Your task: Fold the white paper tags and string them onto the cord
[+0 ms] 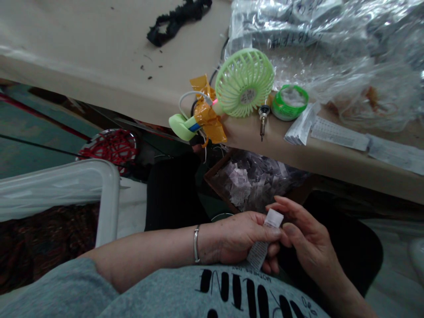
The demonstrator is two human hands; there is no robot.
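White plastic forms the bin (111, 174) at far left; dark material lies inside it. On the bench (82, 57), the black scrap (179, 21) sits well back from the edge. Next, orange tape (215, 126) wraps the stem of the green fan (245, 81), apparently to secure it at the bench edge. Below, the box (214, 182) of paper pieces (241, 181) stands near the hands, presumably for easy reach. In front of the torso, the left hand (243, 236) pinches 1 printed label (258, 255) between thumb and fingers, likely to steady it. The pointed tool (263, 119) lies tip toward the wearer, beside the green tub (289, 108). The right hand (308, 240) curves near the label's upper end; whether it grips cannot be told. At far right, printed strips (339, 132) lie along the bench edge, plausibly for access.
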